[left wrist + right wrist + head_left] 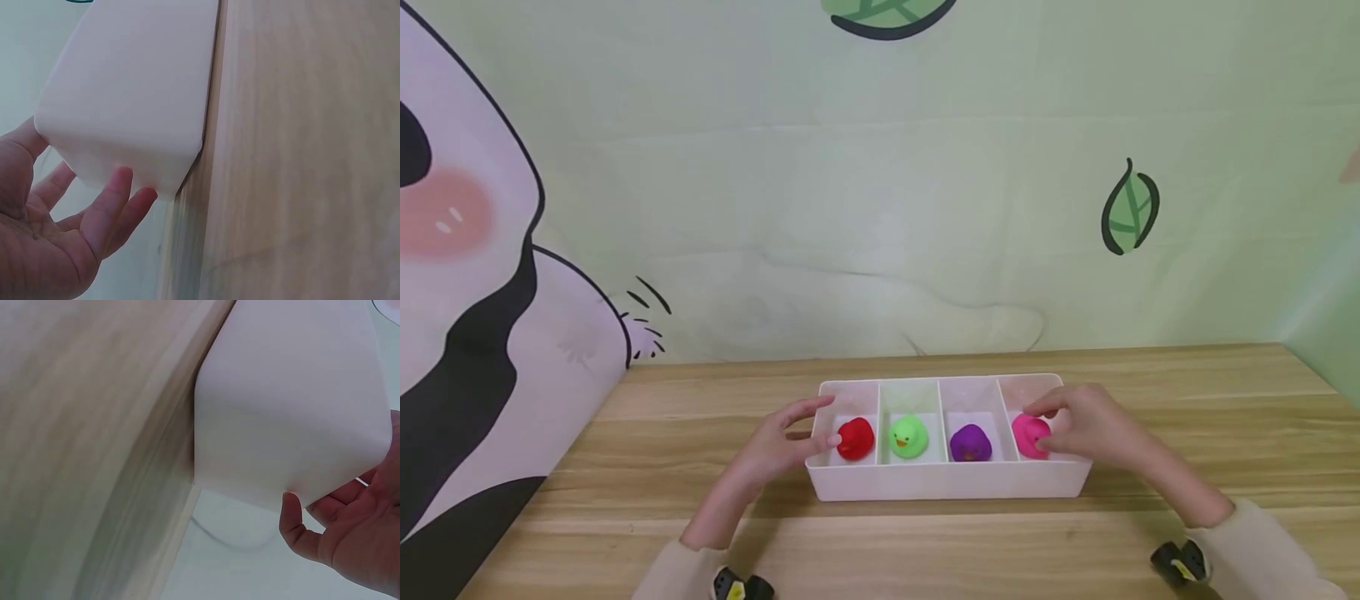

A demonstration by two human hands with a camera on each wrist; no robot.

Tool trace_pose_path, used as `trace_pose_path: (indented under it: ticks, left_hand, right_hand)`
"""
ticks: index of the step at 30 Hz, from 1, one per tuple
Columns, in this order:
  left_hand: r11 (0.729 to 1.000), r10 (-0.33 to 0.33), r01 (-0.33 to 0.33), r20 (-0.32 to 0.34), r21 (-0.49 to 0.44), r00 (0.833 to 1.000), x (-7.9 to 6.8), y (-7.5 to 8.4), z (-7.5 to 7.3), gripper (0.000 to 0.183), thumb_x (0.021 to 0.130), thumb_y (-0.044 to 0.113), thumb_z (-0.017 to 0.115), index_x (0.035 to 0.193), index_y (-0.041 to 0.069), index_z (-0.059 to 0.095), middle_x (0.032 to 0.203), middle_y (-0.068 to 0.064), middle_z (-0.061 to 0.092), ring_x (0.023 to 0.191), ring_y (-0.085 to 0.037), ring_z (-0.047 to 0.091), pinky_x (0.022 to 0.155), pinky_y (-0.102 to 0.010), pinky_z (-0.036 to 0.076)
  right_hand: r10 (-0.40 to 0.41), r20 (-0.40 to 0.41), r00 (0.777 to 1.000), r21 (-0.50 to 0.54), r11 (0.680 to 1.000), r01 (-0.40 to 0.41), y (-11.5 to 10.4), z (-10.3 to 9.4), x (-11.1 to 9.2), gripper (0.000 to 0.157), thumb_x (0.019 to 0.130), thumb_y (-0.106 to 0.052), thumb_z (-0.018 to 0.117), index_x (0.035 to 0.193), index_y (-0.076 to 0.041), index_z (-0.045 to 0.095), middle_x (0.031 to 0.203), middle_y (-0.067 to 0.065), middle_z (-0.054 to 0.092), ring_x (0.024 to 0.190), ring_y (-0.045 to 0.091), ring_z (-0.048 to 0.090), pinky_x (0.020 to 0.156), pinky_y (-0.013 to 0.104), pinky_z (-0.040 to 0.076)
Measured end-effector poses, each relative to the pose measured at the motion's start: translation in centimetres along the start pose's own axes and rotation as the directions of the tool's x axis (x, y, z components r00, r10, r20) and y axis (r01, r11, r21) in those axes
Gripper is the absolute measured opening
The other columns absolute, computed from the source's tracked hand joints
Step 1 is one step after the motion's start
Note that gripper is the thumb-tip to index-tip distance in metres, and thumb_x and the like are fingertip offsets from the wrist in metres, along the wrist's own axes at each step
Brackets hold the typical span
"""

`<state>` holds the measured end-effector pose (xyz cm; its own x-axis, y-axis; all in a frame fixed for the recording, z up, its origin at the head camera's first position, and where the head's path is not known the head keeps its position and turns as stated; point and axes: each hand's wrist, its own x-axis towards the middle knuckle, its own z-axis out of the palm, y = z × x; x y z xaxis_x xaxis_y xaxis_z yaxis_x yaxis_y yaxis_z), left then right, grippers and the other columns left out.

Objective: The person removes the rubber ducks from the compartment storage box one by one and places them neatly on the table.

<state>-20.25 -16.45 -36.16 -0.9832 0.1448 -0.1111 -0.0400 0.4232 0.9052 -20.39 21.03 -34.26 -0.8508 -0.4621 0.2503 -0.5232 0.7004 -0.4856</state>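
On the wooden table [940, 542] sits the white tray [947, 483]; the left hand [777, 444] spreads wide, thumb at the red toy [857, 439], the right hand [1093, 425] pinches the pink toy [1028, 437] in the rightmost compartment [1021, 388]. A light grip clear of the divider [1007, 417] should serve best.

Tray [950, 483] on worktop [925, 550], backdrop [880, 192] behind. Four toys [908, 438] in a row, one per compartment [908, 397]. Left hand [775, 442] at left end; right hand [1088, 423] at right end, on rightmost toy [1028, 435].

tray [947, 483] from above and wrist-close
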Motion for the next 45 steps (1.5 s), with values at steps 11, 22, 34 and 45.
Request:
trace_pose_path:
  ticks: [11,22,34,45]
  left_hand:
    - [1.0,0.006,-0.006,0.003,-0.008,1.0,0.1,-0.2,0.0,0.058,0.076,0.026,0.074,0.129,0.021,0.052,0.139,-0.013,0.04,0.114,-0.042,0.048,0.083,-0.044,0.05]
    - [1.0,0.03,-0.03,0.007,0.004,1.0,0.0,0.0,0.0,0.058,0.078,0.024,0.072,0.131,0.018,0.05,0.137,-0.015,0.042,0.114,-0.043,0.048,0.081,-0.044,0.051]
    - [1.0,0.001,-0.001,-0.01,-0.005,1.0,0.2,-0.3,0.0,0.057,0.076,0.025,0.073,0.129,0.022,0.052,0.137,-0.012,0.042,0.115,-0.041,0.047,0.081,-0.044,0.051]
    - [1.0,0.016,-0.016,0.006,0.006,1.0,0.0,-0.1,0.0,0.059,0.078,0.024,0.072,0.132,0.018,0.049,0.139,-0.015,0.039,0.116,-0.043,0.046,0.081,-0.045,0.051]
  right_hand:
    - [-0.023,0.058,0.998,-0.064,0.998,0.027,-0.5,0.1,0.4,0.024,0.064,0.002,0.074,0.088,0.002,0.071,0.073,-0.001,0.063,0.065,0.013,0.05,0.052,0.019,0.042]
    - [0.026,0.099,0.995,-0.093,0.996,-0.016,-0.6,0.4,0.6,0.029,0.064,0.003,0.072,0.092,0.0,0.071,0.065,-0.005,0.055,0.055,0.009,0.04,0.047,0.018,0.035]
    - [-0.068,-0.051,0.996,-0.08,0.995,0.064,-0.4,0.1,-0.2,0.03,0.061,-0.004,0.08,0.09,0.001,0.071,0.086,0.008,0.069,0.076,0.019,0.06,0.065,0.034,0.053]
    - [0.018,-0.124,0.992,0.032,0.999,-0.014,-0.9,-1.1,-0.8,0.034,0.062,-0.006,0.081,0.093,0.0,0.071,0.09,0.01,0.069,0.075,0.018,0.06,0.059,0.025,0.05]
